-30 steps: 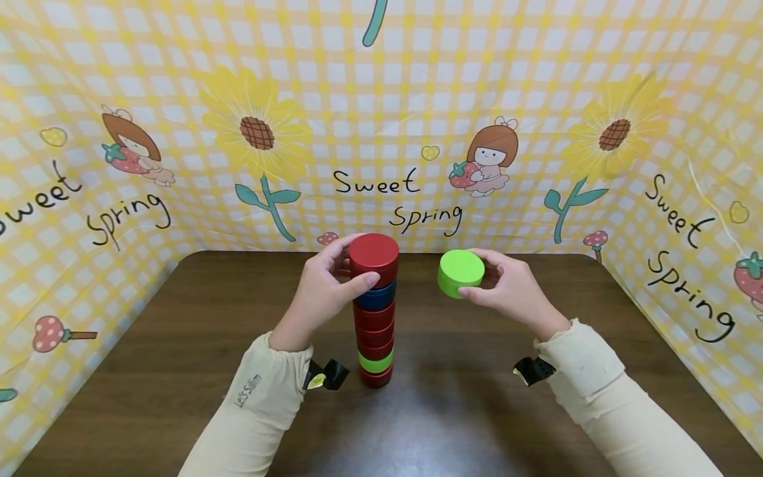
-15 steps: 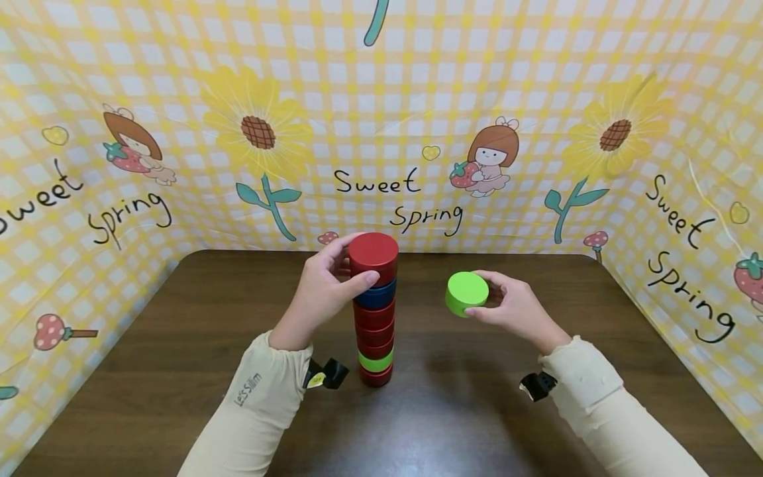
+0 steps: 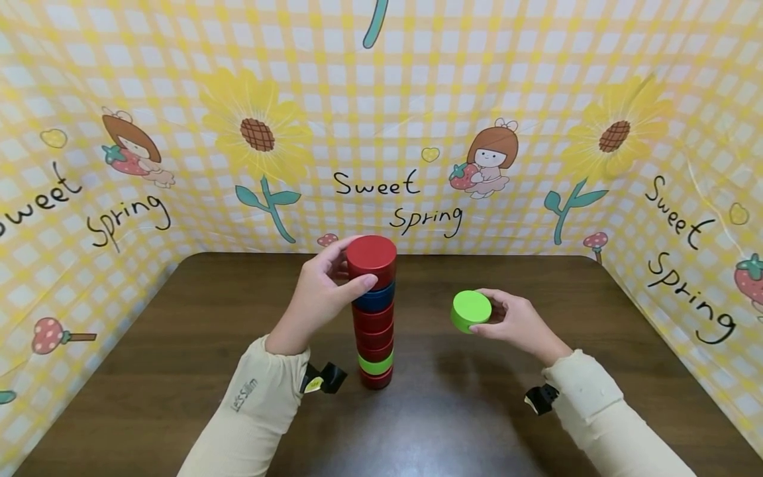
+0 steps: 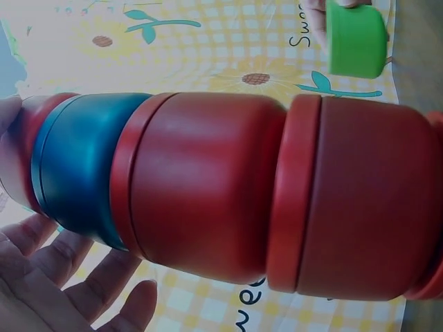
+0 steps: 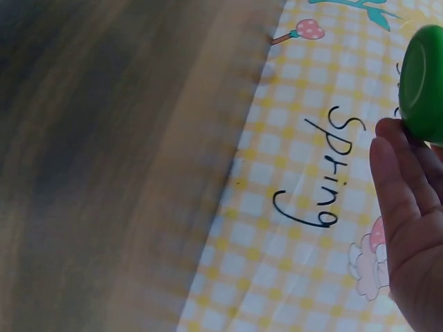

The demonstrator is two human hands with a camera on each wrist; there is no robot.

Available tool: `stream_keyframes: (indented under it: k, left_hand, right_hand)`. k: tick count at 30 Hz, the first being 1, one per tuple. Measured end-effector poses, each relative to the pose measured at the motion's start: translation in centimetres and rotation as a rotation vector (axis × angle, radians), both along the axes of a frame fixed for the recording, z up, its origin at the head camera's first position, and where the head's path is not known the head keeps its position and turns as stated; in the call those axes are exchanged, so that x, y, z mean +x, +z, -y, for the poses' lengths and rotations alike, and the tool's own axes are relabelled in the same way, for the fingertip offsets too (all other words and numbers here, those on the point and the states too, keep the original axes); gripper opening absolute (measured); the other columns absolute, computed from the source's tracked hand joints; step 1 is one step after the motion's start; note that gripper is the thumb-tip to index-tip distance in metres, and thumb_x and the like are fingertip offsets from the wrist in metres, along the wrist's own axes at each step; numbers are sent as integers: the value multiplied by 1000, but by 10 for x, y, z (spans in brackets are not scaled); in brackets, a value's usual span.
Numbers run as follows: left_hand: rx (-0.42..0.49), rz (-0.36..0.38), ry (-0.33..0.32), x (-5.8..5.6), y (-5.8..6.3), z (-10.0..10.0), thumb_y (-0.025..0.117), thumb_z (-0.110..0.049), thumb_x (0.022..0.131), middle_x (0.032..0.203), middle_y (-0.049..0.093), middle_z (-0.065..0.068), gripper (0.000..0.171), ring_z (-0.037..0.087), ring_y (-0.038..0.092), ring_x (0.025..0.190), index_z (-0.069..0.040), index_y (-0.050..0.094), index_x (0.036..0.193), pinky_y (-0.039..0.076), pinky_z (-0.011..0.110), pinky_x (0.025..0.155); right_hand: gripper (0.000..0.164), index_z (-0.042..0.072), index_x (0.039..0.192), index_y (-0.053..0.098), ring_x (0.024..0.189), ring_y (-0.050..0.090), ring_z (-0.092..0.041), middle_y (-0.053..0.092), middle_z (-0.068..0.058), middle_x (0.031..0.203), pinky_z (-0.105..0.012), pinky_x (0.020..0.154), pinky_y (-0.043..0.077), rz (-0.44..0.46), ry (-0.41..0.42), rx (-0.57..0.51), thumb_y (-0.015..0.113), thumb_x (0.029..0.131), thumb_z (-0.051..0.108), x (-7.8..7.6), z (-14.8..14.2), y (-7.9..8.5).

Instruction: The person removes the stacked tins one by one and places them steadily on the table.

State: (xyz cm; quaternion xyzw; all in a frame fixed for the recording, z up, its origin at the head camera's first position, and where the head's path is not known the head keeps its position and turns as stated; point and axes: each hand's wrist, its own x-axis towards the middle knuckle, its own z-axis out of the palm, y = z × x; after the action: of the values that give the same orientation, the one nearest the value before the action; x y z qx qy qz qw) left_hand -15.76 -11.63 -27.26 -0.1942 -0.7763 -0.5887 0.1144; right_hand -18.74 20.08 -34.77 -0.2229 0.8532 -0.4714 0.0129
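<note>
Above the brown table [image 3: 226, 311], gripping the top red tin [image 3: 371, 255] of the tower [image 3: 374, 322] with left hand [image 3: 318, 295] curled round, maybe to stop wobbles; pinching the green tin [image 3: 471, 308], well apart, in right hand [image 3: 517, 322].

On the brown wood-grained worktop [image 3: 441, 424] before you stands a stack of round red, blue and green containers [image 3: 374, 321]. Your left fingers [image 3: 359, 286] are around its top; well to its right, your right fingers [image 3: 487, 329] hold a round green container [image 3: 467, 311]. Yellow-and-white checked cloth [image 3: 387, 99] rises behind, left and right.
</note>
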Motion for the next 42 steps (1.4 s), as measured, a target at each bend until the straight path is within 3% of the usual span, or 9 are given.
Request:
stream_keyframes:
  k: [8,18,34,42]
  left_hand:
    - [-26,18,-7,1,1,0,68,-13,84,119,63,16,55,27,58,101,-1,51,135,49,39,84]
    - [-50,55,-12,5,6,-3,67,-13,87,120,63,16,55,27,58,99,-4,49,138,48,38,83]
    - [-64,101,-7,9,11,-2,67,-13,89,121,62,15,55,28,57,99,-5,47,140,50,39,83]
    - [-64,104,-3,10,11,-1,68,-12,89,121,61,16,56,29,57,99,-4,46,140,49,38,82]
  right_hand:
    - [60,-13,127,49,94,63,-15,65,-18,109,-26,77,52,100,128,-3,77,79,8,-2,-11,-20]
    - [62,-15,128,47,94,62,-11,64,-17,110,-25,79,51,134,221,77,77,81,12,-4,-20,-36]
    - [66,-19,130,41,93,62,-6,64,-20,112,-23,78,51,260,289,40,76,81,9,-7,-20,-54]
    - [65,-20,129,42,82,64,-13,66,-16,105,-26,72,52,326,316,29,75,79,6,-5,-18,-59]
